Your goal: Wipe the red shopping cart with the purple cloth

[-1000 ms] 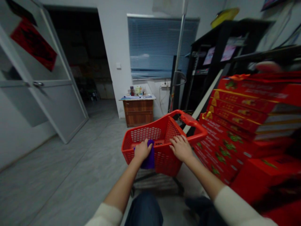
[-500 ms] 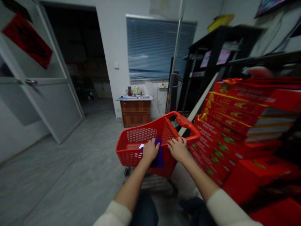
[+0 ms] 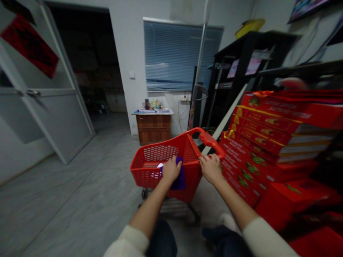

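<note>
A red plastic shopping cart (image 3: 150, 171) on wheels stands on the grey floor just in front of me. My left hand (image 3: 170, 170) is closed on a purple cloth (image 3: 181, 178) pressed against the cart's near rim. My right hand (image 3: 211, 168) grips the rim at the right near corner, below the red handle (image 3: 209, 139). A small white item (image 3: 160, 165) lies inside the basket beside the left hand.
Stacks of red cartons (image 3: 270, 139) rise close on the right. Behind them stands a black shelf unit (image 3: 241, 71). A wooden cabinet (image 3: 153, 127) sits under the blinds at the back wall. An open door (image 3: 40, 92) and a dark doorway are at the left.
The cart has rolled left and away from the cartons. My right hand shifted from the side wall to the right corner of the rim. The left hand kept the cloth.
</note>
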`<state>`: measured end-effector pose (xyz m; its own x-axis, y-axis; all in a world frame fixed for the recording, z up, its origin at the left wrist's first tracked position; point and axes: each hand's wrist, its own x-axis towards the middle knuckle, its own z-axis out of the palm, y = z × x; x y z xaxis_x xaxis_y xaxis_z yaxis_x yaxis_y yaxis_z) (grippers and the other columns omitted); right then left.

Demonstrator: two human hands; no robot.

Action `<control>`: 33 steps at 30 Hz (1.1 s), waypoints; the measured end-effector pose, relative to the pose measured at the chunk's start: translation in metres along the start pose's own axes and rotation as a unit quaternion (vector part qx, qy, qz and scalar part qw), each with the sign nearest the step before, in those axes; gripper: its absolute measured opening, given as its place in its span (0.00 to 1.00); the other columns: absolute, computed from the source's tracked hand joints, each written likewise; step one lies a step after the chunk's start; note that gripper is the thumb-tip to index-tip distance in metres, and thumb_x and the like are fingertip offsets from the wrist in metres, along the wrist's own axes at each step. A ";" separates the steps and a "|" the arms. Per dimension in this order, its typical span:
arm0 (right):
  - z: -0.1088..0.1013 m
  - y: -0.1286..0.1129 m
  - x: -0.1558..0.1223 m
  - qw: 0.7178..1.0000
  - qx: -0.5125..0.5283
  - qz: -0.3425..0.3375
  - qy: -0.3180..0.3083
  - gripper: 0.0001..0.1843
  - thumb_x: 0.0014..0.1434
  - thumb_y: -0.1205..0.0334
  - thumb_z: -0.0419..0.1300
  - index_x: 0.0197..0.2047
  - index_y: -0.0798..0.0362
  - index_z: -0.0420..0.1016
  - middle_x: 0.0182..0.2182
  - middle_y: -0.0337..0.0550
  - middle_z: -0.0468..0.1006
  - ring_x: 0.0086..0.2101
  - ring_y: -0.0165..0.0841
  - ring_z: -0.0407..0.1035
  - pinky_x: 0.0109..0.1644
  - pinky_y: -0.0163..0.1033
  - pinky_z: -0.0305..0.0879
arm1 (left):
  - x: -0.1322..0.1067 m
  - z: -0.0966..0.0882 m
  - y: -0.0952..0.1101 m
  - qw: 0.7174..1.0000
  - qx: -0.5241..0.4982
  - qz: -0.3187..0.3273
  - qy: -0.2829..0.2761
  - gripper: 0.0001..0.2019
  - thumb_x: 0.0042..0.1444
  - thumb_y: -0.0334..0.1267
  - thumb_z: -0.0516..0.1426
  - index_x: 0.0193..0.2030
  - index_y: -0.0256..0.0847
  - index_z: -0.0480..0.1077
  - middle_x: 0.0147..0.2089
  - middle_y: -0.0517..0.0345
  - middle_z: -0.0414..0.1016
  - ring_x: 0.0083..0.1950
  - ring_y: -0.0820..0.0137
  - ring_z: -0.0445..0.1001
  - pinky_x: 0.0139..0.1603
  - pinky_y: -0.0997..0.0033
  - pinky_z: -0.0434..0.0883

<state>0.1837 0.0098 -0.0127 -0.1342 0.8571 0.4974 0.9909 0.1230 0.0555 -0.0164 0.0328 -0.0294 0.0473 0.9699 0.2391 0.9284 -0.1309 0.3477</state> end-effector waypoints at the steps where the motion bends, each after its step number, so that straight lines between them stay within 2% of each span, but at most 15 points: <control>1: -0.001 -0.005 0.000 1.000 -0.002 0.002 0.001 0.18 0.68 0.59 0.48 0.50 0.47 0.77 0.46 0.46 0.78 0.52 0.45 0.61 0.64 0.52 0.42 | 0.001 0.001 0.008 1.000 -0.014 0.012 0.005 0.18 0.68 0.50 0.46 0.53 0.40 0.65 0.49 0.46 0.77 0.51 0.61 0.77 0.50 0.66 0.68; 2: -0.002 -0.008 -0.001 1.000 -0.002 0.002 0.003 0.17 0.68 0.58 0.48 0.51 0.47 0.77 0.47 0.46 0.78 0.52 0.45 0.61 0.64 0.52 0.43 | 0.003 0.002 0.013 0.999 -0.027 0.021 0.008 0.18 0.68 0.50 0.46 0.54 0.40 0.65 0.50 0.46 0.77 0.52 0.61 0.77 0.50 0.67 0.68; 4: -0.006 -0.011 -0.001 1.000 0.006 -0.021 0.006 0.18 0.68 0.59 0.49 0.54 0.46 0.76 0.48 0.45 0.78 0.52 0.44 0.63 0.63 0.51 0.46 | 0.007 0.002 0.009 0.998 -0.044 0.034 0.011 0.18 0.68 0.50 0.46 0.54 0.41 0.64 0.51 0.47 0.77 0.52 0.62 0.77 0.50 0.68 0.68; 7: -0.012 -0.002 -0.002 0.997 0.018 -0.062 0.039 0.19 0.68 0.59 0.50 0.57 0.46 0.74 0.52 0.45 0.77 0.53 0.41 0.63 0.63 0.49 0.49 | 0.013 -0.004 -0.021 0.999 -0.040 0.037 -0.001 0.17 0.67 0.50 0.46 0.54 0.43 0.64 0.52 0.48 0.78 0.52 0.61 0.77 0.50 0.66 0.68; 9: -0.013 0.008 -0.002 0.995 0.021 -0.048 0.083 0.18 0.67 0.57 0.51 0.56 0.47 0.75 0.54 0.47 0.76 0.56 0.42 0.62 0.65 0.52 0.47 | 0.018 -0.010 -0.042 0.999 -0.030 0.028 -0.014 0.17 0.67 0.50 0.47 0.54 0.43 0.65 0.52 0.48 0.78 0.52 0.60 0.77 0.50 0.64 0.69; 11: -0.012 0.013 -0.002 0.993 0.032 -0.031 0.109 0.18 0.66 0.55 0.52 0.53 0.47 0.77 0.55 0.47 0.76 0.56 0.44 0.60 0.65 0.55 0.48 | 0.021 -0.015 -0.052 0.999 -0.026 0.011 -0.021 0.17 0.66 0.51 0.47 0.53 0.43 0.65 0.52 0.48 0.78 0.52 0.59 0.77 0.50 0.63 0.69; 13: -0.009 0.012 -0.003 0.992 0.054 -0.031 0.112 0.17 0.66 0.55 0.52 0.50 0.46 0.79 0.53 0.46 0.76 0.55 0.44 0.60 0.63 0.55 0.52 | 0.021 -0.018 -0.047 0.999 -0.026 -0.010 -0.018 0.17 0.66 0.50 0.48 0.53 0.42 0.66 0.51 0.46 0.78 0.52 0.58 0.77 0.50 0.63 0.69; 15: -0.007 0.006 -0.003 0.990 0.073 -0.026 0.117 0.16 0.66 0.56 0.52 0.48 0.47 0.80 0.51 0.45 0.77 0.53 0.45 0.60 0.60 0.54 0.55 | 0.020 -0.016 -0.029 0.999 -0.036 -0.017 -0.009 0.18 0.66 0.49 0.48 0.53 0.41 0.66 0.51 0.44 0.78 0.52 0.58 0.77 0.51 0.62 0.69; 17: -0.006 0.000 -0.004 0.988 0.086 -0.021 0.124 0.16 0.66 0.58 0.51 0.47 0.47 0.80 0.51 0.45 0.77 0.54 0.46 0.59 0.60 0.56 0.55 | 0.017 -0.013 -0.008 0.998 -0.062 -0.001 0.004 0.18 0.66 0.49 0.48 0.54 0.41 0.66 0.51 0.44 0.78 0.53 0.58 0.77 0.52 0.62 0.69; 19: -0.007 0.000 -0.004 0.987 0.100 -0.033 0.118 0.17 0.66 0.59 0.50 0.50 0.47 0.79 0.51 0.45 0.77 0.54 0.45 0.60 0.60 0.55 0.55 | 0.015 -0.010 0.004 0.994 -0.100 0.031 0.023 0.18 0.66 0.49 0.48 0.55 0.42 0.66 0.53 0.46 0.77 0.55 0.60 0.75 0.54 0.64 0.68; 21: -0.007 0.008 -0.004 0.985 0.118 -0.047 0.113 0.18 0.67 0.60 0.48 0.52 0.47 0.76 0.52 0.46 0.76 0.53 0.43 0.62 0.60 0.53 0.57 | 0.014 -0.009 0.001 0.989 -0.130 0.066 0.022 0.18 0.66 0.49 0.49 0.57 0.43 0.64 0.55 0.49 0.76 0.56 0.62 0.74 0.55 0.65 0.68; 23: -0.006 0.019 -0.003 0.983 0.129 -0.038 0.125 0.19 0.67 0.59 0.47 0.54 0.49 0.75 0.55 0.48 0.74 0.54 0.42 0.63 0.60 0.52 0.59 | 0.016 -0.013 -0.015 0.988 -0.130 0.084 0.000 0.17 0.66 0.49 0.49 0.57 0.44 0.64 0.55 0.50 0.76 0.56 0.62 0.75 0.55 0.65 0.68; 27: 0.006 0.029 -0.003 0.977 0.143 -0.010 0.159 0.22 0.67 0.56 0.46 0.57 0.54 0.72 0.56 0.54 0.71 0.59 0.45 0.59 0.63 0.55 0.58 | 0.024 -0.022 -0.043 0.996 -0.068 0.043 -0.028 0.17 0.66 0.48 0.49 0.54 0.42 0.66 0.53 0.47 0.77 0.56 0.58 0.75 0.55 0.60 0.68; 29: 0.013 0.024 -0.004 0.973 0.158 -0.011 0.167 0.23 0.67 0.56 0.45 0.57 0.55 0.72 0.55 0.55 0.71 0.60 0.45 0.57 0.64 0.56 0.57 | 0.024 -0.025 -0.038 0.998 -0.048 0.020 -0.020 0.17 0.65 0.48 0.49 0.53 0.41 0.66 0.53 0.45 0.77 0.55 0.57 0.75 0.54 0.59 0.68; 33: 0.016 0.008 -0.006 0.968 0.173 0.001 0.182 0.23 0.67 0.56 0.45 0.58 0.54 0.71 0.56 0.55 0.70 0.60 0.46 0.56 0.64 0.58 0.57 | 0.013 -0.023 0.001 0.997 -0.070 0.041 0.014 0.17 0.66 0.48 0.49 0.53 0.41 0.66 0.51 0.46 0.77 0.53 0.59 0.76 0.53 0.62 0.68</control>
<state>0.1927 0.0137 -0.0292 -0.0555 0.6317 0.7732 0.9185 0.3359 -0.2085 -0.0231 0.0400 -0.0048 0.1089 0.9489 0.2962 0.8607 -0.2391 0.4494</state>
